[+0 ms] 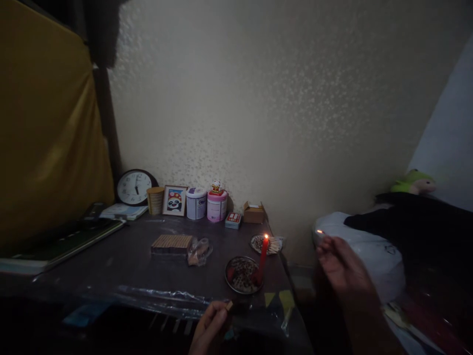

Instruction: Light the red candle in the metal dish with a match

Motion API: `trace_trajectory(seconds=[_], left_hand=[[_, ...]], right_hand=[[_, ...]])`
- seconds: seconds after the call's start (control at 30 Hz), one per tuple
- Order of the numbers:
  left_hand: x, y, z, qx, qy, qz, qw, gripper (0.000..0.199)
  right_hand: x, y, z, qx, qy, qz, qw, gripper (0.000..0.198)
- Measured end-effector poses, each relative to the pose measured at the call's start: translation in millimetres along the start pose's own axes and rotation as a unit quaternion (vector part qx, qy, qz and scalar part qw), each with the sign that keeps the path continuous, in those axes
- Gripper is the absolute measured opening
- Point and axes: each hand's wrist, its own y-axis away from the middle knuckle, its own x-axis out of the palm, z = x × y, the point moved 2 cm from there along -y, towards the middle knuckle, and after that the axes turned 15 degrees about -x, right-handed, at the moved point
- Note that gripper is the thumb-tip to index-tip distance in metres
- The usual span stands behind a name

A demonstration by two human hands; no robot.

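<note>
Dim room, dark worktop (129,261) — red candle (263,259) alight in dish (236,286) near front right corner; left grip (212,325) pinching small matchbox (229,305) at front edge, right grip (342,268) off the right edge, closed on glowing match (320,232) — lighting apparently under way, steadier aim needed next.

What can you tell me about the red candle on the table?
The red candle is slim, waxy-looking and lit, with a small flame at its top. It stands upright at the right rim of a round dish holding dark bits, near the table's front right corner. Neither hand touches it.
</note>
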Motion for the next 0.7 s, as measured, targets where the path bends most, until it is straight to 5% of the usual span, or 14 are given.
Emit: trace_trajectory(seconds=[0.07, 0.2, 0.43, 0.7], left_hand=[[1, -1, 1, 0.003, 0.001, 0.009, 1.000, 0.030], [1, -1, 3, -0.001, -0.011, -0.007, 1.000, 0.031], [-1, -5, 5, -0.002, -0.036, 0.006, 0.999, 0.035], [-2, -9, 10, -0.014, -0.015, 0.022, 1.000, 0.033]], right_hand=[[-17, -4, 5, 0.013, -0.003, 0.012, 1.000, 0.031], [-47, -3, -10, 0.035, 0.187, 0.052, 0.980, 0.029], [-68, -18, -21, 0.003, 0.182, 0.046, 0.982, 0.041], [-87, -17, -94, 0.056, 0.300, 0.045, 0.951, 0.035]])
